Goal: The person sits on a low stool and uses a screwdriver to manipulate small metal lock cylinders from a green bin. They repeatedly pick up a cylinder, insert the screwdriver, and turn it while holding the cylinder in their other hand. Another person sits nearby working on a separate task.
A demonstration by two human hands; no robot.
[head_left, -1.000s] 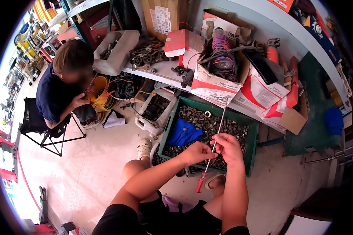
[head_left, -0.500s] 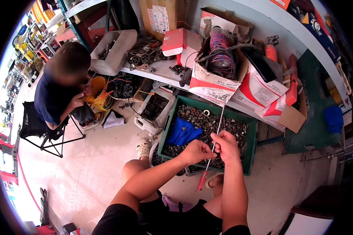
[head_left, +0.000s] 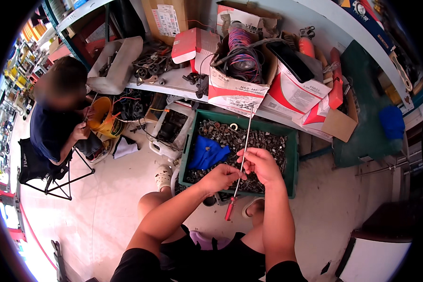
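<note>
**Long rod held upright between both hands over the green crate**

Head view: the thin metal rod (head_left: 243, 155) with a red handle at its lower end runs nearly vertical in the picture, leaning slightly, its bare tip up near the cardboard box of cable coils (head_left: 241, 70) and its handle low, just above the floor between the person's knees. Both hands meet on its middle stretch. The left hand (head_left: 224, 177) comes in from the lower left, fingers curled shut and pinching the rod just below the midpoint. The right hand (head_left: 261, 164) sits slightly higher and to the right, fingers closed loosely about the shaft; whether it also holds some small part on the rod I cannot tell. So the rod lies at the hands, its long axis away from the body, and neither hand is farther off.

Right behind the hands stands the green crate (head_left: 292, 141), full of dark metal nuts and fittings, with a blue cloth (head_left: 207, 154) lying in its left half. A low shelf above carries red-and-white boxes (head_left: 293, 89). Well apart on the left, another person (head_left: 56, 122) sits on a folding chair beside a yellow bucket (head_left: 101, 123), hands busy there.
</note>
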